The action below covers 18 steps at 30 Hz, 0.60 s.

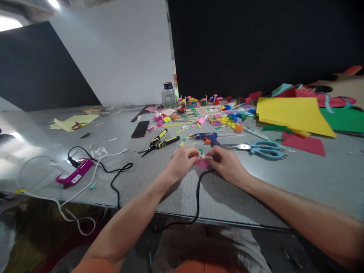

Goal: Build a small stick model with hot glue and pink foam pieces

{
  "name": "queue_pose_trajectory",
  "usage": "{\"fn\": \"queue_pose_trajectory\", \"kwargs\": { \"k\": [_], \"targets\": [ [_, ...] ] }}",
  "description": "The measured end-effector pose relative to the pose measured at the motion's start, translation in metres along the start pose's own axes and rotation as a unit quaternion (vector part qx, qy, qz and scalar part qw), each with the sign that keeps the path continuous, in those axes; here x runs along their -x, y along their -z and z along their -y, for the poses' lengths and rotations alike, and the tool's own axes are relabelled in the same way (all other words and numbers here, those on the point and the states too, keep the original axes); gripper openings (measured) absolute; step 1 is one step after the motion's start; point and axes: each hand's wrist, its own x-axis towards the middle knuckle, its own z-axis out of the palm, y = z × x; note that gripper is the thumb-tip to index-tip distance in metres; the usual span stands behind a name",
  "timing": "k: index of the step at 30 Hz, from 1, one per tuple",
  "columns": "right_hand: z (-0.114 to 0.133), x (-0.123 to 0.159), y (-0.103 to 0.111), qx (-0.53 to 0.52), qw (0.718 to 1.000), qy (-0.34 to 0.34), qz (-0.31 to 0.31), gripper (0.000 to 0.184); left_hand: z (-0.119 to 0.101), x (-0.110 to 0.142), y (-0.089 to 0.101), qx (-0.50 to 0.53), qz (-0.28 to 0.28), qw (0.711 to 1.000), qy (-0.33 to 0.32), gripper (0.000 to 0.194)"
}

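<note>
Both my hands meet over the grey table (284,178), pinching a small craft piece (203,158) made of a thin pale stick with a pink bit and a green bit. My left hand (182,162) is closed on its left end. My right hand (226,163) is closed on its right end. A blue glue gun (209,137) lies just beyond my fingers, its black cord (196,197) running back under my hands and off the table edge.
Blue-handled scissors (263,148) lie to the right, black-and-yellow pliers (162,143) and a dark phone (140,129) to the left. Coloured bottle caps (227,115) and sticks crowd the far middle. Yellow foam sheet (292,113) at right, purple power strip (75,173) with cables at left.
</note>
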Motion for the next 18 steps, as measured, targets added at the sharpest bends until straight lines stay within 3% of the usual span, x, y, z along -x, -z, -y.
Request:
{"fn": "queue_pose_trajectory", "kwargs": {
  "k": [18],
  "targets": [
    [-0.0057,-0.0014,-0.0002,-0.004,1.0,0.011,-0.005,0.01,0.0017,0.0,-0.0035,-0.024,-0.019,0.999,-0.023,0.016]
  ]
}}
